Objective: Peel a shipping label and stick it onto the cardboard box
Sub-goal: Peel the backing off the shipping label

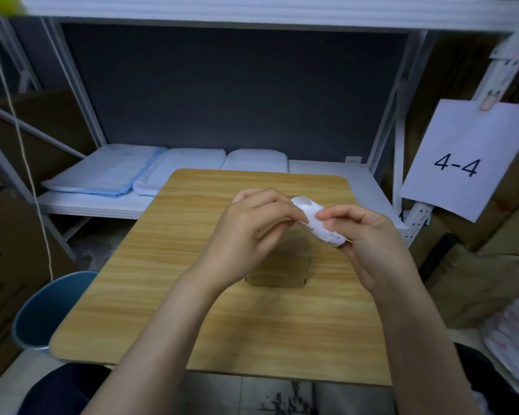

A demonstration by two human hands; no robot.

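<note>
Left hand (252, 232) and right hand (369, 244) both pinch the curled white shipping label (315, 218), held above the desk (192, 310). Step in hand, apparently: peeling it off its backing. Cardboard box (285, 265) sits on the desk at 6 o'clock from the label. Next: free the label fully, then lower it flat onto the box top.
</note>
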